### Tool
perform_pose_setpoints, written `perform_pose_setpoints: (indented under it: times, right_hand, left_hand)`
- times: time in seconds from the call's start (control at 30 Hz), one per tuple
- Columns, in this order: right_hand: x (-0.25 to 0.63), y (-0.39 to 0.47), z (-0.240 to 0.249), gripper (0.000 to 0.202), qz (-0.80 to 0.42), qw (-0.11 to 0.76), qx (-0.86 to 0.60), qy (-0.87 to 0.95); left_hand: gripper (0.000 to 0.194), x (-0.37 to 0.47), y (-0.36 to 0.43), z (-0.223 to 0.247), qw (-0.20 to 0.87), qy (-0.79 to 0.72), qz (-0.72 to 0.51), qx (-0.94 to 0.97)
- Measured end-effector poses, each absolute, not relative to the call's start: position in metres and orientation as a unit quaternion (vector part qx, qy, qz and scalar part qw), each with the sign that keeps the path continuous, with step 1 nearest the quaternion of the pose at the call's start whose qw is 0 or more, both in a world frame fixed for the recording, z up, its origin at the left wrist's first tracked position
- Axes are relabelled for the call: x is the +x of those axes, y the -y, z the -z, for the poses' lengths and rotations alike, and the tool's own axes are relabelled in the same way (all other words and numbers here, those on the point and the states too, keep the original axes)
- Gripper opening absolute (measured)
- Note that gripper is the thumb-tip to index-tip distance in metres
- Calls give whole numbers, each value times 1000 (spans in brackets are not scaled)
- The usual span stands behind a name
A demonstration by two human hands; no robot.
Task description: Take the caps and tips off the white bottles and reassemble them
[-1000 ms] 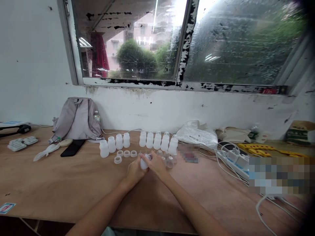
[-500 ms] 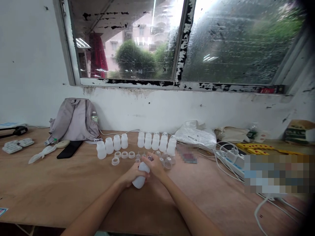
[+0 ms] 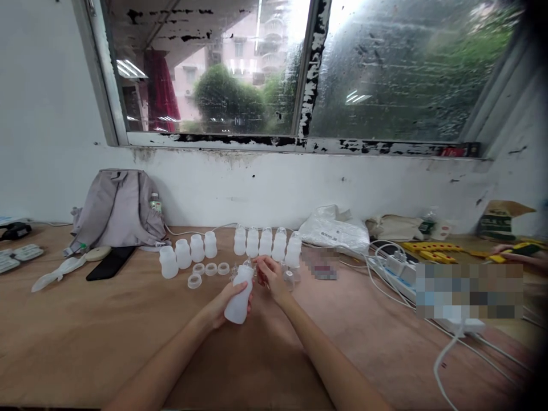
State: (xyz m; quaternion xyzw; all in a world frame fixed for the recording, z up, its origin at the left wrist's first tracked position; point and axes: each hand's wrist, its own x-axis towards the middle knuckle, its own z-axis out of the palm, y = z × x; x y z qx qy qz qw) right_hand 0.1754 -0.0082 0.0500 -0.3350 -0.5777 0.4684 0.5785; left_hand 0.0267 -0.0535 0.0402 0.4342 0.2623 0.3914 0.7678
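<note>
The person's left hand [image 3: 226, 298] has its fingers wrapped firmly round the waist of a milky bottle [image 3: 236, 306], thumb across the near side. That strikes me as the right place to hold it: low enough to leave the neck free, and on the narrow part where it ought not to slip. I'd keep that grip firm but not squeezing, since the wall looks soft enough to give.

The right hand [image 3: 274, 279] is close in at the bottle's top, its fingers bent; from here I can't tell whether they pinch anything or merely brush the rim. For neat work up there, I'd bring those fingertips in square to the mouth, press evenly all round, and steady the bottle so nothing sits crooked.

The bottle is held over the worktop [image 3: 107, 322], in front of the person, tilted with its neck towards one o'clock. It is frosted white, with a pinched waist, a rounded base and something clear showing at the tip; the finer detail there is too small to read.

Taking that bottle as the clock's centre, four open bottles [image 3: 183, 254] stand towards eleven, with loose rings [image 3: 211, 269] nearer in on that side. Five topped bottles [image 3: 265, 244] line up at about one, and clear domes [image 3: 289, 279] lie at two.
</note>
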Motion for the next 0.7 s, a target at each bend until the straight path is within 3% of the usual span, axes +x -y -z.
perform_pose_setpoints:
  times: [0.4, 0.7]
  right_hand:
    - [177, 5, -50, 26, -494, 590, -371, 520]
    - [183, 7, -60, 19, -411, 678, -399, 460]
  left_hand:
    - [42, 32, 53, -36, 734, -269, -389, 487]
    - [48, 20, 29, -25, 452, -357, -465, 673]
